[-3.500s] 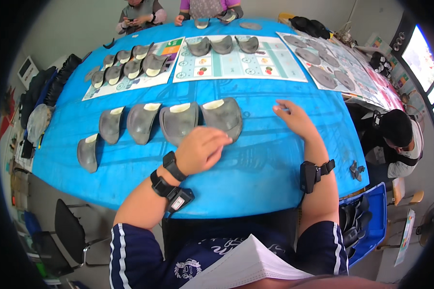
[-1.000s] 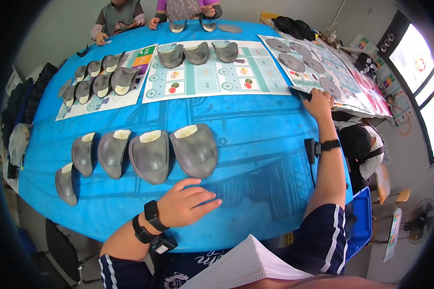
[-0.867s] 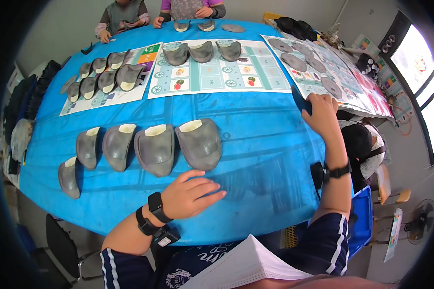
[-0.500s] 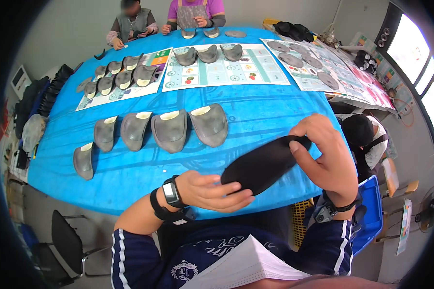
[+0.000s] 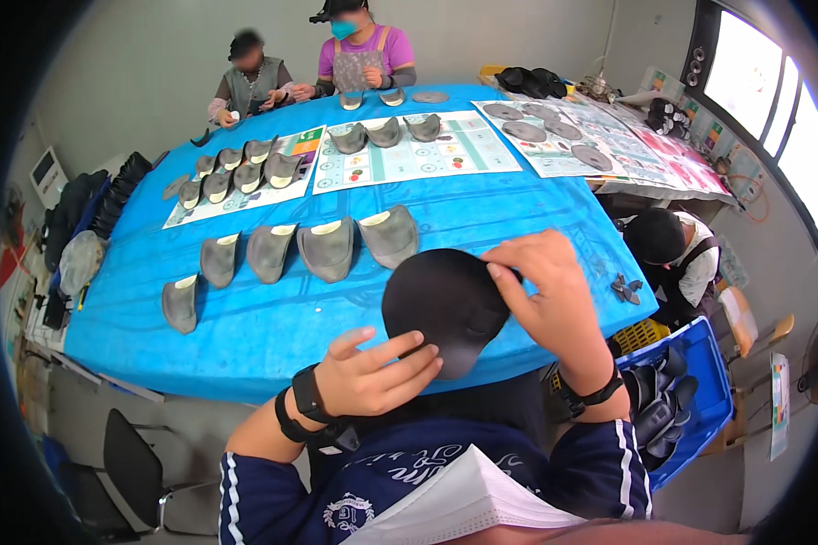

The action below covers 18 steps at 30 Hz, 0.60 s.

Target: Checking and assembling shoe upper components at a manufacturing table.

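My right hand (image 5: 550,286) is closed on the upper right edge of a black, smooth, rounded pad (image 5: 445,304), thumb and fingers pinching it. The pad is tilted over the table's near edge, its broad face turned up toward me. At its lower left rim, my left hand (image 5: 377,372) has its fingers stretched and apart, the fingertips touching the pad's face. Just beyond, several grey curved pads (image 5: 325,250) with pale cream patches at their upper ends lie in a row on the blue-covered table (image 5: 482,213).
More grey pads (image 5: 218,186) rest on printed sheets farther off, with flat grey ovals (image 5: 593,159) at right. Small dark pieces (image 5: 625,289) lie near the right edge. Below stand a blue crate (image 5: 700,413) of dark pads and a yellow basket (image 5: 641,336). Other people (image 5: 364,59) are around the table.
The black pad has turned from a narrow slanted view to show its broad face. My right hand has moved left and down with it; my left hand has shifted slightly left.
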Motion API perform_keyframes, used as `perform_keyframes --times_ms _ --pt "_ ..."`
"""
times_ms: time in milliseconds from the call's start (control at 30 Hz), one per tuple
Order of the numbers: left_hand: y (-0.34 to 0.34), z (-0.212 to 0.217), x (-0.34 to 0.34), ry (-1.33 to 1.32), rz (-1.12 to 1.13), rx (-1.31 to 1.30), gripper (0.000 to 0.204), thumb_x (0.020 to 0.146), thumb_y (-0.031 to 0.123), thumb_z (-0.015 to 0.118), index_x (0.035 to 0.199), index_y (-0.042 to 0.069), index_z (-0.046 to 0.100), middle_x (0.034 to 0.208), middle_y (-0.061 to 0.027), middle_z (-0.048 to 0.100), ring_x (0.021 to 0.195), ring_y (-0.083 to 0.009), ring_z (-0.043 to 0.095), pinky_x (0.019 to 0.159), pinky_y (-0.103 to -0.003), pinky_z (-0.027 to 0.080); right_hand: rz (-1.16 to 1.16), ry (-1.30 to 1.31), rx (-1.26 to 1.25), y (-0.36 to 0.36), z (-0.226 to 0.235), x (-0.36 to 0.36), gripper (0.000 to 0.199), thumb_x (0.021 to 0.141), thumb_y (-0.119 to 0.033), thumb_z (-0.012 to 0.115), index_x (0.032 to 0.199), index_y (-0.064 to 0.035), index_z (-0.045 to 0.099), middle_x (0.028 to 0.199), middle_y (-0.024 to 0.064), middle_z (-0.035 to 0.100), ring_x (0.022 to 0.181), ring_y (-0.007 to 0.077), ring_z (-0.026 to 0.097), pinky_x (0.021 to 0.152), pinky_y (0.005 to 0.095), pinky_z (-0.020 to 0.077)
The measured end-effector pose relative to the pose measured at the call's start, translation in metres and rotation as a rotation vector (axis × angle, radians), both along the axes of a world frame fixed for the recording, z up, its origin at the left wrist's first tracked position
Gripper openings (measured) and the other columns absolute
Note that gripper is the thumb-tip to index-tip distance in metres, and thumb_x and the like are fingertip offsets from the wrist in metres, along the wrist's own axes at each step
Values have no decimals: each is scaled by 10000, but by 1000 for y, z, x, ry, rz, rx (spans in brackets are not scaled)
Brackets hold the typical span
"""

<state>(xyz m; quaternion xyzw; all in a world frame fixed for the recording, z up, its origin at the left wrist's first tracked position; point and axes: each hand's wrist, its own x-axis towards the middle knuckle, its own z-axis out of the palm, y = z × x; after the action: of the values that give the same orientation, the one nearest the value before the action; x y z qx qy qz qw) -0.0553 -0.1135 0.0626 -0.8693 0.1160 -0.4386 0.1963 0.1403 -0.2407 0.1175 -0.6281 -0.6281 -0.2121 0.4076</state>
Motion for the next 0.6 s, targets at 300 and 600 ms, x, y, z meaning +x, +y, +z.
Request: perform_keyframes --times_ms 300,600 --pt "33 32 -7 18 -202 -734 148 634 103 714 761 106 639 700 9 588 657 -163 544 664 -321 408 -442 17 -364 21 -49 135 459 833 -229 516 1228 -7 438 1178 182 522 953 340 545 827 426 423" --pt "119 11 -118 -592 12 -1415 229 894 130 494 1062 -27 501 976 -76 544 885 -137 514 790 -275 417 -830 179 -1080 51 -88 399 371 792 -163 425 1107 -8 545 1154 175 550 1088 334 517 915 444 399"
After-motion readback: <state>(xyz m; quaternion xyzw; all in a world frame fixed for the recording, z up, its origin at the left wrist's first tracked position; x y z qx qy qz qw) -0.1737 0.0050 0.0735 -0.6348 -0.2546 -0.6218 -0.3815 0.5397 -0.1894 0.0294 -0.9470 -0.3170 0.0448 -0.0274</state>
